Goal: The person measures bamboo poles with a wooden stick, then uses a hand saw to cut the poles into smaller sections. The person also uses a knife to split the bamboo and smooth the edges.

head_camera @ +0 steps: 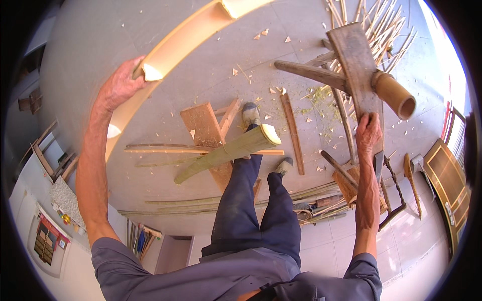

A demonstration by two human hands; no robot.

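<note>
My left hand [122,81] grips the edge of a long split bamboo half [188,39] at upper left. Its pale hollow inside, crossed by nodes, faces up, and both ends run out of sight. At the right, my right hand [368,131] is curled against a worn wooden bench [354,56]. A dark flat blade [378,163] shows beside the wrist; whether the fingers hold its handle is hidden. A bamboo tube [397,96] sticks out from the bench's side. Between my arms, a green bamboo piece [226,154] lies across a low wooden stool [203,124].
Thin bamboo sticks [388,30] lie heaped at the upper right. Chips and green shavings [316,101] litter the tiled floor around a wooden slat [293,133]. Long bamboo poles [180,207] lie behind my legs. A hoe-like tool [414,184] stands near a wooden door [450,188].
</note>
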